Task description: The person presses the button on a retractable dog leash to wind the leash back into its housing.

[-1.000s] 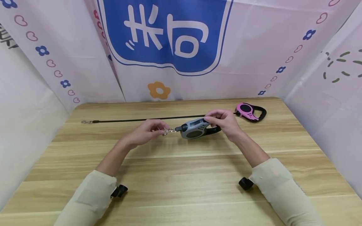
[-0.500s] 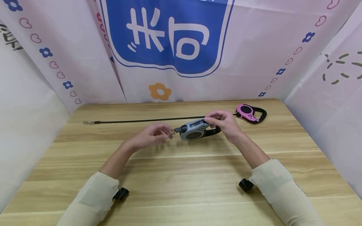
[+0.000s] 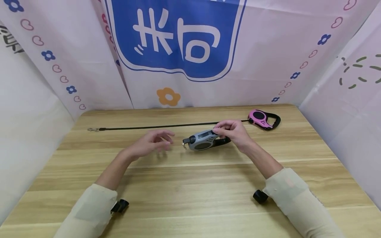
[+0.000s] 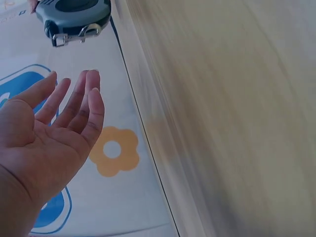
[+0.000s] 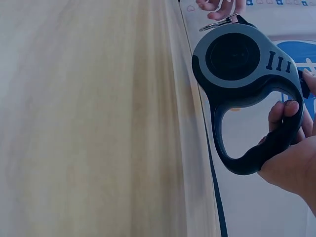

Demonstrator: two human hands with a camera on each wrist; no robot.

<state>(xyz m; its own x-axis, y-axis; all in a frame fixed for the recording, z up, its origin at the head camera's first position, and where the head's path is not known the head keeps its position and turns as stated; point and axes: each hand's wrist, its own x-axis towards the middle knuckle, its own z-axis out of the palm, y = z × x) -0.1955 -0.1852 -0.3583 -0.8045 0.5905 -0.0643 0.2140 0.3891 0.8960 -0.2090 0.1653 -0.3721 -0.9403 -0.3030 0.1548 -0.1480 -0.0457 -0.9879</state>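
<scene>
On the counter (image 3: 190,198) at far left, I saw a metal clip (image 3: 93,129) on a black cord (image 3: 160,126); nearer, the left grip (image 3: 147,145), fingers loosely spread, holding nothing; centrally, a grey leash (image 3: 202,140), the right grip (image 3: 233,134) curled round its handle (image 5: 276,143); far right, a pink leash (image 3: 259,119).

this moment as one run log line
right hand: holds gray retractable leash by handle | left hand: empty, near gray leash's clip | pink retractable leash: on wooden table, cord extended

White characters (image 3: 181,38) on blue panel (image 3: 166,62), dark ones (image 3: 11,42) on left sheet (image 3: 32,109), reading unsure; bone symbols (image 5: 279,63) on grey leash (image 5: 234,59).
</scene>
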